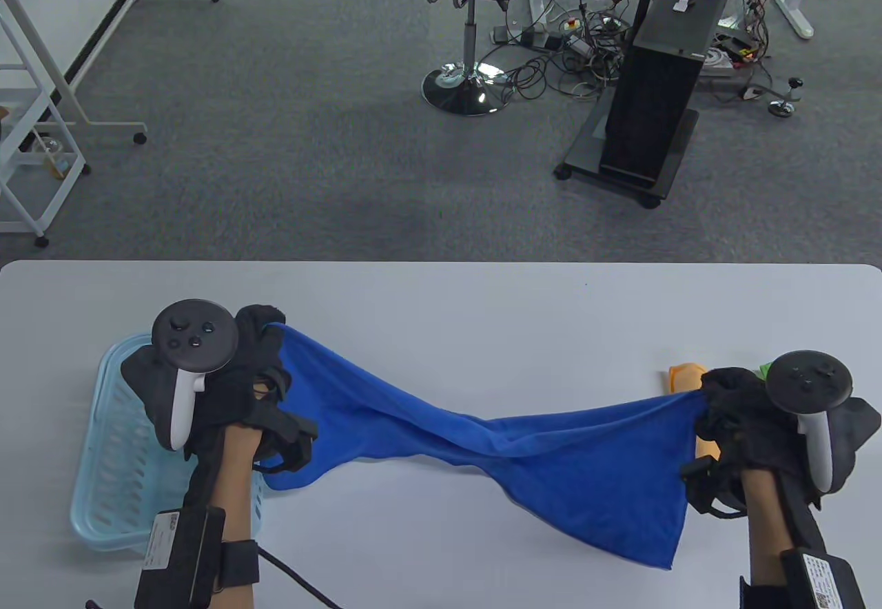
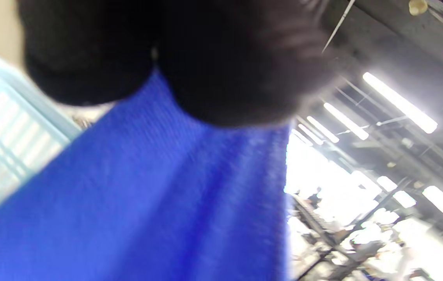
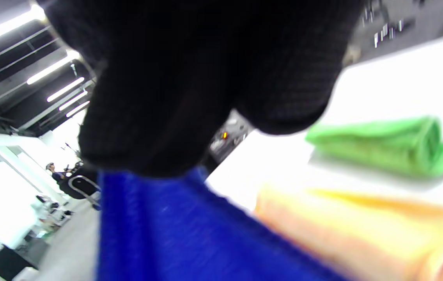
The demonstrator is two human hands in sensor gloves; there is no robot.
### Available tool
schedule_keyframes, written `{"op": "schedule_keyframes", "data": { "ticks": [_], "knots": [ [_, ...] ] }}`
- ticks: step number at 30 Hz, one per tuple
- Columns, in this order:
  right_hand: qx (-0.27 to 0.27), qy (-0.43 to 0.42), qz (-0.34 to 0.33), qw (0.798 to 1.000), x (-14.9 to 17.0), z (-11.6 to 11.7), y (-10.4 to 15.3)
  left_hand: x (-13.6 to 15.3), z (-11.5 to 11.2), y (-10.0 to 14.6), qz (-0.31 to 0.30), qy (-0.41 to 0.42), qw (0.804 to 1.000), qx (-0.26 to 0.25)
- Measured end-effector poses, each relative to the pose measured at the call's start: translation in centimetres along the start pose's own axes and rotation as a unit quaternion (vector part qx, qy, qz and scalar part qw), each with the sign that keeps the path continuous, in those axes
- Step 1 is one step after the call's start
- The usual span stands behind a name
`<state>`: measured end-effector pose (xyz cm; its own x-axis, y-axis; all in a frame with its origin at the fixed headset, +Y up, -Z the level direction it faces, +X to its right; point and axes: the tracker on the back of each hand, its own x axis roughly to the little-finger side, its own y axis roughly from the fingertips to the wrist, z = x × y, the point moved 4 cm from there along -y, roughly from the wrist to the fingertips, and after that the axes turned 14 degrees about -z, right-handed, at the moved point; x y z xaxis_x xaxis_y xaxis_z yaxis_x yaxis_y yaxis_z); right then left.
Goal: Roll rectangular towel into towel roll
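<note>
Desk (image 1: pixel 441 306): white, bearing all items; towel (image 1: pixel 482 444): blue, unrolled, stretched between both hands above the desk, twisted at mid-span, its lower corners hanging toward the near edge; basket (image 1: pixel 114 444): pale blue, slotted, at desk left, beneath the left hand; left hand (image 1: pixel 227 375): gloved, clenched on the towel's left end; right hand (image 1: pixel 744 409): gloved, clenched on the towel's right end; orange roll (image 1: pixel 683 376): on the desk just beyond the right hand; green roll (image 3: pixel 393 146): lying beside the orange roll, sharpness poor.
</note>
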<state>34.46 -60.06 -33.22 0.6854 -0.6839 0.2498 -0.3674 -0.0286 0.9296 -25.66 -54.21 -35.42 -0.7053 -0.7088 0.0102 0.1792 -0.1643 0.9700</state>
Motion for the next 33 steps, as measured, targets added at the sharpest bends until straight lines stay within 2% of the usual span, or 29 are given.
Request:
{"op": "schedule_keyframes", "data": {
  "ticks": [4,7,8,10,12,13,16,20,24,27,30,32,33],
  "knots": [
    [-0.040,-0.116,0.000,0.992,0.6,1.8,-0.7,0.5,-1.9,-0.7,-0.001,0.134,0.991,0.005],
    [-0.025,-0.154,-0.004,0.988,0.8,2.1,-0.9,0.8,-2.7,-1.1,-0.006,0.186,0.983,0.007],
    [-0.005,-0.160,-0.007,0.987,0.9,1.9,-1.0,0.8,-2.7,-1.2,-0.017,0.202,0.979,0.003],
    [0.035,-0.122,-0.010,0.992,0.9,1.1,-0.9,1.2,-2.3,-1.3,-0.017,0.207,0.978,-0.020],
    [0.060,-0.011,-0.032,0.998,0.6,0.3,-0.9,1.6,-1.9,-1.2,-0.003,0.204,0.978,-0.040],
    [0.065,0.056,-0.051,0.995,0.3,0.0,-0.9,1.8,-1.7,-1.2,-0.003,0.201,0.978,-0.046],
    [0.105,0.125,-0.081,0.983,-0.4,-0.1,-0.4,2.1,-1.0,-1.0,-0.002,0.196,0.977,-0.086],
    [0.119,0.233,-0.089,0.961,-0.3,-0.1,0.0,3.9,0.5,-0.4,0.034,0.253,0.956,-0.142],
    [0.094,0.260,-0.085,0.957,1.1,-0.4,-0.1,5.9,3.1,0.5,0.048,0.254,0.943,-0.208],
    [0.115,0.247,-0.079,0.959,1.3,-1.1,0.1,7.3,4.6,1.2,0.054,0.237,0.941,-0.234],
    [0.127,0.228,-0.071,0.963,0.4,-1.3,0.4,7.1,4.5,1.4,0.041,0.218,0.948,-0.229],
    [0.092,0.187,-0.063,0.976,-0.1,-0.8,0.4,5.9,4.1,1.0,0.007,0.173,0.964,-0.200],
    [0.117,0.181,-0.063,0.974,-0.5,-0.9,0.7,5.6,3.9,1.0,0.013,0.138,0.974,-0.178]
  ]
}}
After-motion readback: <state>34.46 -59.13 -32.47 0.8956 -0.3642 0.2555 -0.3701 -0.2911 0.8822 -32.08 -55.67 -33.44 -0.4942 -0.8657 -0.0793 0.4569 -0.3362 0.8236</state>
